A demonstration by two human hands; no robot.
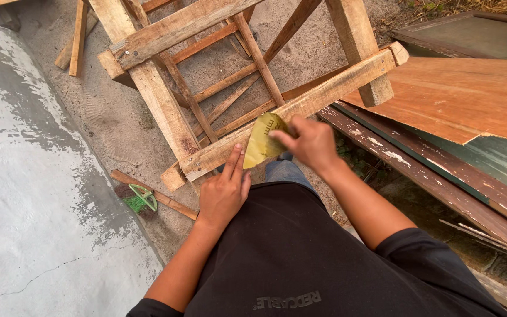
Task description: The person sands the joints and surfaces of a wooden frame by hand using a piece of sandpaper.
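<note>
- Now our right hand (pixel 309 141) clenches yellow sandpaper (pixel 263 142) against the wooden frame (pixel 300 105) at twelve o'clock.
- Our left hand (pixel 224 191), released, steadies the rail for rubbing.

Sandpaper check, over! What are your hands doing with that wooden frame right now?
Right hand gripping yellow sandpaper against wooden frame. Left hand flat, fingers on the frame's rail. Broom on the ground, apart from both hands.
</note>
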